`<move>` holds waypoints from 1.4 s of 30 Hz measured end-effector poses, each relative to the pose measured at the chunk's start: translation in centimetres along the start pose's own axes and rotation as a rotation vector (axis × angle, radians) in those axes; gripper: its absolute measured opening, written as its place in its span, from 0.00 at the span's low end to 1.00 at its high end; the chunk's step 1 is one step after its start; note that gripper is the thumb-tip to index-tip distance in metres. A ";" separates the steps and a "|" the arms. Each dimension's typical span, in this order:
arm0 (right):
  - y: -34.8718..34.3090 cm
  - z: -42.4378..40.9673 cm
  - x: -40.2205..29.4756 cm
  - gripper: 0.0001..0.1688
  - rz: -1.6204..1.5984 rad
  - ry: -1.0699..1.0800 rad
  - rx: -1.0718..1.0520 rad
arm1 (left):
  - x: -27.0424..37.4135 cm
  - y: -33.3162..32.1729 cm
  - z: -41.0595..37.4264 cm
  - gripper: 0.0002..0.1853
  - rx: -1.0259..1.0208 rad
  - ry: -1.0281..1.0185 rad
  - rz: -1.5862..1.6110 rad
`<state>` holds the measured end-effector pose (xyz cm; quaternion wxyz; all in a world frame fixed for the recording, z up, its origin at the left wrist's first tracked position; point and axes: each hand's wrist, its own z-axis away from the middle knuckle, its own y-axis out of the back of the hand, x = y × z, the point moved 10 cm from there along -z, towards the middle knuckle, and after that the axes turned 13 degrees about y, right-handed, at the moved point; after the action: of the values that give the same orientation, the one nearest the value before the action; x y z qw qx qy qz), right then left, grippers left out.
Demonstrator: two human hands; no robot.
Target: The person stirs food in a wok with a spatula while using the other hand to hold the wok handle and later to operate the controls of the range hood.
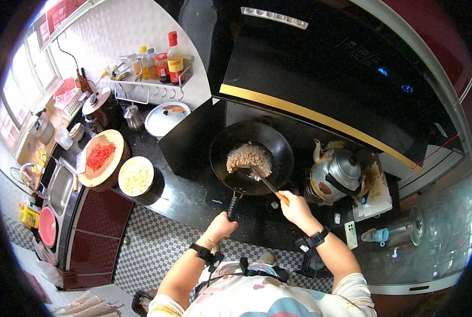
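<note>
A black wok (273, 134) sits on the cooktop in front of me. Its black handle (233, 209) points towards me, and my left hand (224, 226) is closed around the end of it. My right hand (296, 209) grips a spatula (271, 185) by its orange-brown handle. The spatula's blade lies at the near side of a heap of pale brown crumbled food (248, 157), perhaps minced meat, in the middle of the wok. Foam or bubbling liquid shows around the food. Part of the blade is hidden by the pieces.
A metal kettle (337, 174) stands right of the wok. To the left are a white bowl of chopped pale pieces (136, 176) and a round cutting board (115, 138) bearing chopped red pieces (100, 155) and a cleaver (80, 160). A range hood (299, 79) overhangs the cooktop. A phone (351, 234) lies right.
</note>
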<state>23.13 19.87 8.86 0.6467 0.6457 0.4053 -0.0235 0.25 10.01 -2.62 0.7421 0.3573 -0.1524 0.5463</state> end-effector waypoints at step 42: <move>0.0 -2.8 -2.5 0.20 0.414 0.288 0.076 | -0.4 -0.4 -0.8 0.13 -0.005 -0.037 0.012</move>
<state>20.10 21.02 10.68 0.5486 0.7355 0.3513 0.1862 0.34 10.21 -3.55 0.7368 0.3647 -0.1696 0.5434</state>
